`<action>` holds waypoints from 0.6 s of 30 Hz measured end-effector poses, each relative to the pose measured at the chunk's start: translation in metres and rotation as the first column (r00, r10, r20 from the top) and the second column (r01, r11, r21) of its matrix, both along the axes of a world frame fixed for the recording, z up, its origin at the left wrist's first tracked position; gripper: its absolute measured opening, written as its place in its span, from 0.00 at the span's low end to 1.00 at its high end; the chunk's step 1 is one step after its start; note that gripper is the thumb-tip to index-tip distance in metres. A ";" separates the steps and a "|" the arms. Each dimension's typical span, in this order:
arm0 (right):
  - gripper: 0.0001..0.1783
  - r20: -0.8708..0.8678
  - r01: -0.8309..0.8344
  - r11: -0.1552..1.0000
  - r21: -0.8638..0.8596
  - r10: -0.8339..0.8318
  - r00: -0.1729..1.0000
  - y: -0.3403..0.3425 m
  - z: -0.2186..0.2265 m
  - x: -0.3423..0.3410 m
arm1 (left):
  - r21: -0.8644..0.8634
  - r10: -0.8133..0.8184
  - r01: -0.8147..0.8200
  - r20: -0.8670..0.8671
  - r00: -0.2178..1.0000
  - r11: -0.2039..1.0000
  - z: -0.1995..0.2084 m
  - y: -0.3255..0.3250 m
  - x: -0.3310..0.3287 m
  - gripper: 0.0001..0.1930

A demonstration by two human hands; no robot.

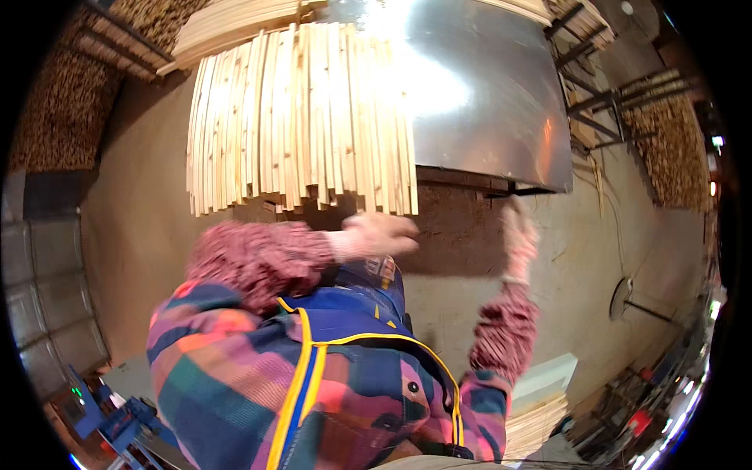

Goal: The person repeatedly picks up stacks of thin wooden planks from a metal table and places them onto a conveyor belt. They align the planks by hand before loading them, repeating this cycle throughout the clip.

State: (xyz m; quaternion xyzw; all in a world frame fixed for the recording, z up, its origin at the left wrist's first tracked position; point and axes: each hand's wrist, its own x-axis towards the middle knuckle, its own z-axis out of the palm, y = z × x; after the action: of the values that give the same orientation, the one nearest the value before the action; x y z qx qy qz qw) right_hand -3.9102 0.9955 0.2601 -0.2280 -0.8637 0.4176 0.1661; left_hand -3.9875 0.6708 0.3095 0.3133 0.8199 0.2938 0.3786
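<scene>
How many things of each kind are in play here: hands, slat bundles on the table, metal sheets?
Hands: 2, left hand and right hand
Slat bundle on the table, individual slats too many to count: 1
Metal sheet: 1
Total: 4

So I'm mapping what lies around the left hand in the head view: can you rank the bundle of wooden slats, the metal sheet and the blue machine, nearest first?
1. Bundle of wooden slats: just above the left hand, its lower ends close to the fingers.
2. Metal sheet: up and to the right, behind the slats.
3. Blue machine: far off at lower left, on the floor.
</scene>
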 end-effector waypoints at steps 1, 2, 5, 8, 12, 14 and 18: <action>0.24 0.019 -0.076 0.996 -0.050 0.077 0.997 -0.046 -0.007 -0.053 | -0.102 0.088 -0.086 0.017 0.996 0.991 -0.021 -0.039 -0.015 0.24; 0.24 0.070 -0.129 0.987 -0.093 0.136 0.988 -0.073 -0.031 -0.084 | -0.023 0.208 -0.212 -0.108 0.972 0.977 -0.041 -0.078 -0.015 0.23; 0.30 0.202 -0.333 0.938 -0.092 0.345 0.916 -0.157 -0.069 -0.159 | -0.093 0.679 -0.674 0.060 0.731 0.733 -0.087 -0.167 -0.007 0.19; 0.35 0.317 -0.428 0.904 0.009 0.403 0.858 -0.209 -0.097 -0.207 | -0.090 0.818 -0.994 0.575 0.003 0.067 -0.143 -0.206 0.010 0.32; 0.43 0.613 -0.484 0.868 0.112 0.323 0.721 -0.249 -0.087 -0.230 | 0.011 0.828 -0.974 0.528 -0.186 -0.226 -0.162 -0.193 -0.014 0.42; 0.45 0.628 -0.496 0.861 0.114 0.324 0.708 -0.251 -0.081 -0.228 | 0.002 0.892 -0.963 0.377 -0.248 -0.268 -0.204 -0.188 -0.018 0.44; 0.45 0.585 -0.520 0.847 0.110 0.368 0.722 -0.248 -0.085 -0.219 | -0.167 0.962 -0.964 0.144 -0.231 -0.206 -0.139 -0.183 -0.037 0.42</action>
State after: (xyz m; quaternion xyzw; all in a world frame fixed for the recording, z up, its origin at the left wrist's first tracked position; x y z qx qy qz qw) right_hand -4.1297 0.7476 0.1749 -0.0964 -0.9515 0.2428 -0.1625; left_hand -4.0245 0.4883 0.1702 -0.4734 0.7086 0.5143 0.0960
